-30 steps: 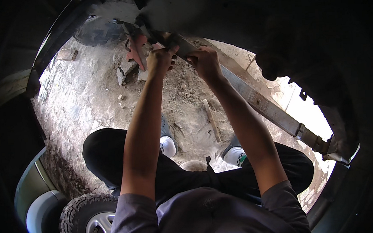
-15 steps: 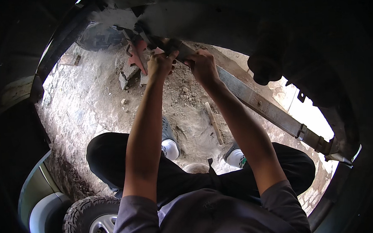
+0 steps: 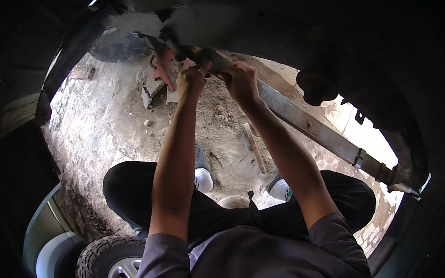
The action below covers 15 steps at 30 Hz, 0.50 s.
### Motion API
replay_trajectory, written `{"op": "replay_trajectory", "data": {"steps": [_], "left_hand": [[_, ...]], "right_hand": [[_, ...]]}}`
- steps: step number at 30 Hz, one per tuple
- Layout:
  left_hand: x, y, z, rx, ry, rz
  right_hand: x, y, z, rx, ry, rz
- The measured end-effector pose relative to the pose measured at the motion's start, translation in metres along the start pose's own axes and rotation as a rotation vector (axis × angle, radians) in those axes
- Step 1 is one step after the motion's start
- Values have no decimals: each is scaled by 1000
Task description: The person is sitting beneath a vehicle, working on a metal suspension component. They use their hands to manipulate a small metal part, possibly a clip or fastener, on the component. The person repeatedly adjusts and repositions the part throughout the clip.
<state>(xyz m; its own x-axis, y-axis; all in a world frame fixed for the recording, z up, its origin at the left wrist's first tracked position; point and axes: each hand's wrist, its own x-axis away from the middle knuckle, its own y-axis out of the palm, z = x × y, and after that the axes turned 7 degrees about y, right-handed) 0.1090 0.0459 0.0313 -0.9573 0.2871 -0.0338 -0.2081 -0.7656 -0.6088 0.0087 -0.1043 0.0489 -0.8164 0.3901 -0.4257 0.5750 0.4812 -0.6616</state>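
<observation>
Forearms rise from the lower edge, grey sleeves nearest, dark trousers and white-toed shoes (image 3: pixel 203 179) below them on the dirt floor (image 3: pixel 108 129), with a knobbly tyre (image 3: pixel 106 261) at the bottom left. Further up, the left hand (image 3: pixel 192 81) and the right hand (image 3: pixel 241 82) meet side by side at the upper end of a long leaf spring (image 3: pixel 306 123), which runs slanting down to the right to a clamp and bracket (image 3: pixel 377 168) near the bright opening. Left fingers curl closed around the spring's end or some small part there; which one, the shadow hides. Right fingers wrap over the top edge of the spring just beside them. The spring looks seated at its far bracket, so that end reads as done; the near end, under the dark vehicle underside (image 3: pixel 257 23), is where the work sits now, and it seems unfinished, since both hands are up on it. Beyond the hands, a reddish metal piece (image 3: pixel 162 67) and a few stone blocks (image 3: pixel 153 87) lie on the ground, untouched.
</observation>
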Motion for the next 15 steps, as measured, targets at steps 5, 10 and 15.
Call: {"op": "replay_trajectory", "data": {"steps": [5,10,15], "left_hand": [[13,-12,10,298,-103,30],[16,-12,16,324,-112,21],[-3,-12,-2,155,-29,-49]], "right_hand": [[10,-9,-2,-32,11,-23],[19,-12,1,-60,22,13],[-5,8,-15,-95,-120,20]]}}
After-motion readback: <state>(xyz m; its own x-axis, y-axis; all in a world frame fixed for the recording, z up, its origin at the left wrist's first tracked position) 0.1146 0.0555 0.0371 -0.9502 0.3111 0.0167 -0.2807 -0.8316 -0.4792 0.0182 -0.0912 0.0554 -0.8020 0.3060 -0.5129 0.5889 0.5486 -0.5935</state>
